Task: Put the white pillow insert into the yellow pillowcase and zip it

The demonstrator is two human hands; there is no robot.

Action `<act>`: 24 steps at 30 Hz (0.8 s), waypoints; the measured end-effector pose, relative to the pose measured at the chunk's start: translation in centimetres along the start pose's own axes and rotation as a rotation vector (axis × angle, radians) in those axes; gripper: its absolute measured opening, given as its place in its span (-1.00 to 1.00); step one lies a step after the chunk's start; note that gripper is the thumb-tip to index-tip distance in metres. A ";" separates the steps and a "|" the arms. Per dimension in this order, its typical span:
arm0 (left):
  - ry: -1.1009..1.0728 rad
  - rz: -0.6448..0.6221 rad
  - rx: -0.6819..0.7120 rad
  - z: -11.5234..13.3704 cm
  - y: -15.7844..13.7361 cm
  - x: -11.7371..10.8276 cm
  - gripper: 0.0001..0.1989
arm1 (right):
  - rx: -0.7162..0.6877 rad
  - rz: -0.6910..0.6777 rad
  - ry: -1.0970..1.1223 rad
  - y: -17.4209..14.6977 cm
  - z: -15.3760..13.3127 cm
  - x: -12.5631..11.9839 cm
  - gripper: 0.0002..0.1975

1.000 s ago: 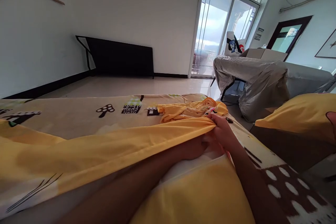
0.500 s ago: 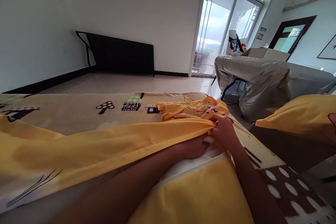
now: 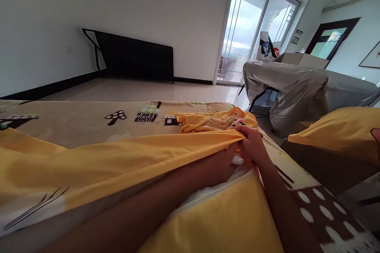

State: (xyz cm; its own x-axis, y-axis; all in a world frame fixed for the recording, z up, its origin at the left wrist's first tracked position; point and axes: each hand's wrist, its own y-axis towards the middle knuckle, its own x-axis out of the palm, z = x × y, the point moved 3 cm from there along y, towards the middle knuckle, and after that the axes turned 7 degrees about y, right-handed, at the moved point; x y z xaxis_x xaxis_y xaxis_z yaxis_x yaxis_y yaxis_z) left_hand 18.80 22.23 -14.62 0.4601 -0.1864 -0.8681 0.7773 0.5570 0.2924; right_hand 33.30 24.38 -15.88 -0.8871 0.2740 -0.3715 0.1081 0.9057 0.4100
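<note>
A yellow duvet cover [image 3: 118,156] stretches across the bed, its long open edge drawn to the right. My right hand [image 3: 252,144] is closed on the gathered end of that edge. My left hand [image 3: 221,166] lies under the edge, curled into a fist against my right hand. A bit of white quilt [image 3: 237,160] pokes out by its fingers, which are partly hidden. More white quilt and another yellow fold of the cover lie below my wrists. Just beyond my hands sits a crumpled heap of yellow cloth [image 3: 215,120].
A beige patterned bedspread [image 3: 83,120] covers the bed. On the right a yellow pillow [image 3: 341,134] rests above a dark brown surface. Behind stands a table under grey plastic sheeting [image 3: 291,83], with boxes and a bag on it. A black folding panel [image 3: 136,57] leans at the wall.
My left fist has pushed slightly up and in toward my right hand. The right fingers have shifted their grip at the cover's edge. The view has tilted a little.
</note>
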 end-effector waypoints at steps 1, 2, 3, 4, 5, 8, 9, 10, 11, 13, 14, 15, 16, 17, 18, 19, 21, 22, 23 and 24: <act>0.001 -0.006 -0.001 0.0 0.0 0.0 -0.51 | 0.003 -0.003 -0.005 0.0 0.1 0.0 -0.67; 0.010 -0.012 -0.006 -0.1 0.0 0.1 -0.50 | 0.005 -0.008 -0.008 0.0 0.2 0.0 -0.67; 0.024 -0.012 -0.012 -0.2 0.0 0.1 -0.48 | 0.005 -0.011 -0.007 0.1 0.2 0.0 -0.68; 0.042 -0.010 -0.014 -0.2 0.0 0.2 -0.48 | 0.002 -0.014 -0.003 0.1 0.3 0.0 -0.69; 0.057 -0.005 -0.013 -0.2 0.0 0.1 -0.50 | -0.001 -0.017 0.006 0.1 0.3 0.0 -0.69; 0.074 0.043 -0.014 -0.2 -0.1 -0.1 -0.55 | -0.007 -0.034 0.062 0.1 0.3 0.1 -0.71; 0.071 0.053 -0.027 -0.2 -0.1 -0.1 -0.53 | -0.010 -0.038 0.088 0.1 0.2 0.2 -0.71; 0.069 0.054 -0.049 -0.3 -0.1 -0.2 -0.50 | -0.014 -0.041 0.113 0.1 0.2 0.3 -0.70; 0.065 0.046 -0.073 -0.3 -0.1 -0.2 -0.47 | -0.018 -0.038 0.132 0.1 0.1 0.3 -0.70; 0.047 0.011 -0.095 -0.4 0.1 -0.1 -0.49 | -0.031 -0.021 0.146 0.0 0.1 0.4 -0.69; 0.035 -0.003 -0.098 -0.4 0.2 0.0 -0.51 | -0.037 -0.010 0.140 -0.1 0.1 0.4 -0.68; 0.022 -0.010 -0.097 -0.5 0.3 0.1 -0.53 | -0.044 0.005 0.132 -0.1 0.1 0.4 -0.67; 0.011 -0.016 -0.099 -0.5 0.4 0.2 -0.53 | -0.048 0.019 0.124 -0.1 0.1 0.3 -0.67; 0.002 -0.022 -0.104 -0.6 0.4 0.3 -0.52 | -0.050 0.031 0.119 -0.1 0.0 0.3 -0.66; -0.005 -0.027 -0.110 -0.6 0.5 0.3 -0.49 | -0.051 0.043 0.114 -0.1 0.0 0.3 -0.66; -0.010 -0.028 -0.112 -0.7 0.5 0.4 -0.46 | -0.050 0.056 0.108 -0.2 0.0 0.2 -0.67; -0.021 -0.021 -0.107 -0.7 0.6 0.5 -0.43 | -0.053 0.080 0.093 -0.2 -0.2 0.1 -0.69; -0.023 -0.013 -0.108 -0.8 0.6 0.6 -0.45 | -0.058 0.090 0.086 -0.2 -0.3 0.1 -0.70; -0.025 0.000 -0.112 -0.8 0.6 0.6 -0.47 | -0.063 0.098 0.083 -0.2 -0.5 0.1 -0.70; -0.028 0.014 -0.118 -0.8 0.6 0.6 -0.50 | -0.064 0.102 0.085 -0.3 -0.5 0.1 -0.70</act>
State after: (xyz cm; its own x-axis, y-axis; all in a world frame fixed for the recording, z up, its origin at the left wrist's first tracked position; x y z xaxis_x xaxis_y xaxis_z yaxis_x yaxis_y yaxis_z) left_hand 19.15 23.10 -15.28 0.4839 -0.1995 -0.8521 0.7156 0.6506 0.2541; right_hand 32.96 23.98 -15.57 -0.9083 0.3323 -0.2542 0.1728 0.8512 0.4955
